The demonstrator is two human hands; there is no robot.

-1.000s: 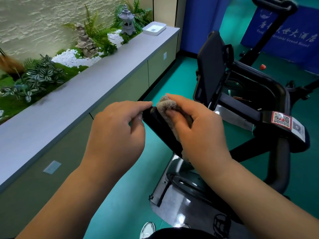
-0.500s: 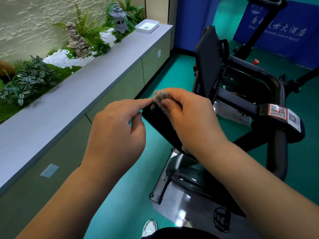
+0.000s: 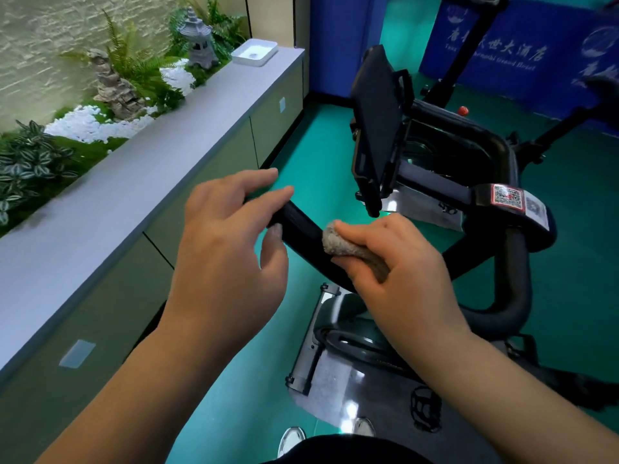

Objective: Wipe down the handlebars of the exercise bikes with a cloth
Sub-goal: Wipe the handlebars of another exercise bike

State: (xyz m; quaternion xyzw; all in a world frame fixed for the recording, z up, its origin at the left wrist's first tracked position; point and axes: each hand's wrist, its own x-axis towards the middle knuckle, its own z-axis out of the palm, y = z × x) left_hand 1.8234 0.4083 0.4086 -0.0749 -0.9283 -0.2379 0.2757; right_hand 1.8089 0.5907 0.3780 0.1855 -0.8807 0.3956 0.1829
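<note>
The black left handlebar (image 3: 301, 226) of the exercise bike runs from the centre down toward me. My right hand (image 3: 405, 276) is shut on a grey-brown cloth (image 3: 348, 247) and presses it around the bar's middle. My left hand (image 3: 231, 249) pinches the bar's far tip, fingers stretched over the top and thumb underneath. The right handlebar (image 3: 516, 279) curves at the right, untouched, with a QR-code sticker (image 3: 507, 195) on the crossbar. A black tablet holder (image 3: 378, 128) stands upright above the bars.
A long grey counter (image 3: 167, 155) runs close along the left, with plants, a stone lantern (image 3: 197, 38) and a white tray (image 3: 254, 53). The bike's body (image 3: 351, 380) lies below my hands on the teal floor. Another bike's post (image 3: 469, 45) stands before a blue banner (image 3: 536, 61).
My right hand has slid the cloth down the left handlebar from its tip toward me. My left hand's fingers have stretched out over the bar's tip.
</note>
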